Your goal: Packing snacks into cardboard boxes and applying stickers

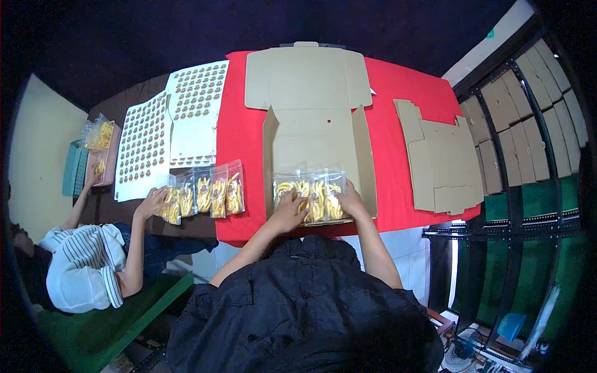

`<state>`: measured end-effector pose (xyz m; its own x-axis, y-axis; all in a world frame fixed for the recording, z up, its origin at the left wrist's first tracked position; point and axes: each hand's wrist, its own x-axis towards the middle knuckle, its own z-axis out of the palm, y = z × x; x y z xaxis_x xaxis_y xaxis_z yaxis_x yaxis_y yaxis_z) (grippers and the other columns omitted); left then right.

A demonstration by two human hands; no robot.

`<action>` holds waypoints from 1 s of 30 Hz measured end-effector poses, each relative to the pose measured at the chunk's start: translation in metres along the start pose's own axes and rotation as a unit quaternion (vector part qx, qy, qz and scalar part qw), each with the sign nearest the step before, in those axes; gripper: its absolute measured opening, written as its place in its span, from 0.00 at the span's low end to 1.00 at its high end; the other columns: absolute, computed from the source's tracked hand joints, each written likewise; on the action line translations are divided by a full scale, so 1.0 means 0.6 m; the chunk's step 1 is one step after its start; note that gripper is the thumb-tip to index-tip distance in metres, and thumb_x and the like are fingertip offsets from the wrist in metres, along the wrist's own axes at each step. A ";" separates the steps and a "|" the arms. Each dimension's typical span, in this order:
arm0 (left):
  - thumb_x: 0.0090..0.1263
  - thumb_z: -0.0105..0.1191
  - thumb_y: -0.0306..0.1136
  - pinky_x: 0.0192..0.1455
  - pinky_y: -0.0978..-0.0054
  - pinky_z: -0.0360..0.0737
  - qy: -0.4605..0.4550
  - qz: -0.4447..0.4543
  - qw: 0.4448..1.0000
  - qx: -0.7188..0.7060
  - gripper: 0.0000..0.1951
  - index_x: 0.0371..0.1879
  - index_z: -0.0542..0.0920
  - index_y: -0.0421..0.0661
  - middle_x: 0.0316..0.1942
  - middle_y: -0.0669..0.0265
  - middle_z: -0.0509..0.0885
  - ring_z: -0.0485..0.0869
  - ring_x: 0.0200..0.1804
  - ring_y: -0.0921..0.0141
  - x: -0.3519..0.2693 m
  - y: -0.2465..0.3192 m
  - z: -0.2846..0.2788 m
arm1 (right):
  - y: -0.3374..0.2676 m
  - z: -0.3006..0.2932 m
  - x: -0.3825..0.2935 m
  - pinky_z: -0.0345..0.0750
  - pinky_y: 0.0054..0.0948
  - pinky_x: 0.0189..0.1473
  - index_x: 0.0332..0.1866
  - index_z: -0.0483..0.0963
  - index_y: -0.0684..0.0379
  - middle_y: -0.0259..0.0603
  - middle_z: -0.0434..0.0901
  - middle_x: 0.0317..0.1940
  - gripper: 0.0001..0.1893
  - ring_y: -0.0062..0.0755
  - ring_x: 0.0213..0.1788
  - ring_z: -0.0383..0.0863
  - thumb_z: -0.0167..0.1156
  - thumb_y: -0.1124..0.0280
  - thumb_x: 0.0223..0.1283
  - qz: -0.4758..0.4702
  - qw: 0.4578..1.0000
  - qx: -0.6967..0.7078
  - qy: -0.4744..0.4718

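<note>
An open cardboard box (pixel 312 140) lies on the red cloth before me, its lid folded back away from me. Several clear plastic bags of yellow stick snacks (pixel 317 198) lie side by side along the box's near end. My left hand (pixel 290 212) rests over the left bags with its fingers spread. At the rightmost bag, my right hand (pixel 352 201) touches the bag's right edge, beside the box wall; whether it grips the bag is unclear. More filled bags (pixel 218 195) stand in an overlapping row left of the box.
A flat cardboard blank (pixel 445 163) lies on the right of the red cloth (pixel 389 186). Sticker sheets (pixel 142 147) cover part of the brown cloth at left. A co-worker's hand (pixel 153 203) touches the row's left end; their other hand is at a pink basket (pixel 111 161). Shelves hold cardboard boxes (pixel 506 102).
</note>
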<state>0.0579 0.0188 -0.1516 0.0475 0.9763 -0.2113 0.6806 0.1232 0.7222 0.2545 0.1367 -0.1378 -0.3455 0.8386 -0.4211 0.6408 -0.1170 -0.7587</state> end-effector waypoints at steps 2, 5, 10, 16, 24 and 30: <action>0.65 0.49 0.42 0.68 0.55 0.52 0.011 0.008 1.000 -0.026 0.22 0.55 0.71 0.46 0.63 0.39 0.56 0.54 0.65 0.43 -0.005 0.015 -0.010 | 0.027 0.010 0.009 0.67 0.36 0.58 0.66 0.50 0.65 0.64 0.69 0.53 0.36 0.53 0.58 0.69 0.58 0.67 0.54 0.009 0.998 -0.056 0.039; 0.66 0.48 0.37 0.66 0.57 0.56 0.062 0.034 0.995 -0.070 0.18 0.53 0.72 0.45 0.61 0.42 0.61 0.59 0.64 0.47 -0.015 0.033 -0.033 | 0.004 0.015 -0.005 0.67 0.41 0.58 0.67 0.48 0.61 0.64 0.68 0.52 0.37 0.59 0.56 0.68 0.58 0.67 0.54 0.011 0.982 -0.164 0.095; 0.66 0.44 0.29 0.60 0.65 0.66 0.242 0.072 0.955 -0.154 0.12 0.46 0.76 0.43 0.54 0.51 0.70 0.72 0.55 0.55 -0.042 0.046 -0.114 | -0.097 0.039 -0.035 0.70 0.39 0.53 0.64 0.56 0.60 0.55 0.68 0.46 0.29 0.49 0.51 0.70 0.53 0.72 0.56 -0.161 0.964 -0.113 0.177; 0.63 0.46 0.27 0.60 0.63 0.65 0.428 -0.059 0.899 -0.072 0.10 0.41 0.77 0.42 0.48 0.53 0.74 0.71 0.55 0.55 -0.109 -0.060 -0.174 | -0.232 0.139 -0.074 0.73 0.27 0.46 0.48 0.72 0.64 0.46 0.72 0.41 0.12 0.34 0.42 0.76 0.50 0.77 0.59 -0.304 0.947 0.100 -0.020; 0.57 0.58 0.34 0.57 0.60 0.65 0.372 -0.139 0.918 -0.004 0.23 0.53 0.71 0.45 0.48 0.53 0.72 0.69 0.53 0.54 -0.186 -0.209 -0.122 | -0.181 0.389 0.019 0.74 0.23 0.44 0.53 0.73 0.63 0.47 0.80 0.38 0.17 0.28 0.41 0.79 0.51 0.70 0.59 -0.113 0.950 0.010 -0.291; 0.59 0.57 0.38 0.55 0.60 0.67 0.363 -0.174 0.915 -0.018 0.23 0.54 0.72 0.47 0.47 0.52 0.74 0.71 0.51 0.53 -0.189 -0.184 -0.126 | -0.157 0.408 0.031 0.75 0.24 0.41 0.49 0.75 0.65 0.49 0.80 0.37 0.17 0.28 0.38 0.79 0.53 0.69 0.56 -0.138 0.961 0.061 -0.232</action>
<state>-0.0777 -0.0921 -0.1575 -0.6748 0.7362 0.0521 0.5370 0.4413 0.7189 0.0196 0.0332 -0.1960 -0.7772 0.5227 -0.3502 0.4058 -0.0090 -0.9139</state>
